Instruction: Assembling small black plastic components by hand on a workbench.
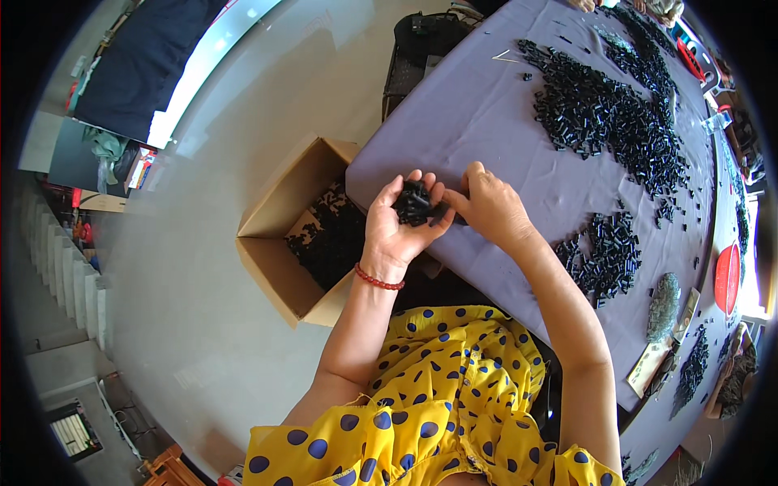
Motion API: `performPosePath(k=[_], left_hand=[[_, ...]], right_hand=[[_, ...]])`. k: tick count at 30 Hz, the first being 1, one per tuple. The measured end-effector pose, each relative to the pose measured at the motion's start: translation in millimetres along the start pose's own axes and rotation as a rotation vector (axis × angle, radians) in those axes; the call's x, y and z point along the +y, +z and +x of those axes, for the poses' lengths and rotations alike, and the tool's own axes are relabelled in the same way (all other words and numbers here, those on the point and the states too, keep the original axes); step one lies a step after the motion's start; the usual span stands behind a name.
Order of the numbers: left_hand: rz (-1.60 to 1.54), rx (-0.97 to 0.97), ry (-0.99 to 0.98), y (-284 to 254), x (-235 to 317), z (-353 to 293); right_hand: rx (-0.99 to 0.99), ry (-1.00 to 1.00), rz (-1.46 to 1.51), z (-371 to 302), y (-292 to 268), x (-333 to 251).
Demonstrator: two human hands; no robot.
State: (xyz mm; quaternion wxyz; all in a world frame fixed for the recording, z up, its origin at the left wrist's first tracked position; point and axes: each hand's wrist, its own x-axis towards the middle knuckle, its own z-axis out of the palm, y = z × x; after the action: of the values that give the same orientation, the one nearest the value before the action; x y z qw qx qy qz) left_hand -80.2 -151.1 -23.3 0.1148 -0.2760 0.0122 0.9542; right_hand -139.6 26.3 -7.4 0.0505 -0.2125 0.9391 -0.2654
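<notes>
My left hand, a red bead bracelet at its wrist, is turned palm up with its fingers curled round a handful of small black cylindrical pieces. Close beside those fingertips is my right hand, back upward, its fingers bent in a pinch. Whatever it pinches is hidden behind the fingers. Both hands are over the table's near left corner. Below and left of them, an open cardboard box contains many more black pieces.
Large heaps of black pieces and a smaller pile cover parts of the purple-grey tablecloth. A red basket and a greenish filled bag lie at right. Other people's hands show at the far end.
</notes>
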Motion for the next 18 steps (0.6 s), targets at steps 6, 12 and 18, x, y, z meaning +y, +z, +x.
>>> performPosePath(k=[6,12,18], left_hand=[[-0.081,-0.025,-0.001,-2.0,0.7,6.4],[-0.177,-0.138,-0.049,-1.2,7.6,6.0],[-0.230,-0.134,-0.084,-4.5,11.9,6.5]], right_hand=[[0.071,0.050,0.085,0.6,6.6,3.4],[-0.112,-0.064,-0.021,-7.2,-4.2,-4.0],[-0.138,-0.120,0.112,-6.9,-11.6,1.3]])
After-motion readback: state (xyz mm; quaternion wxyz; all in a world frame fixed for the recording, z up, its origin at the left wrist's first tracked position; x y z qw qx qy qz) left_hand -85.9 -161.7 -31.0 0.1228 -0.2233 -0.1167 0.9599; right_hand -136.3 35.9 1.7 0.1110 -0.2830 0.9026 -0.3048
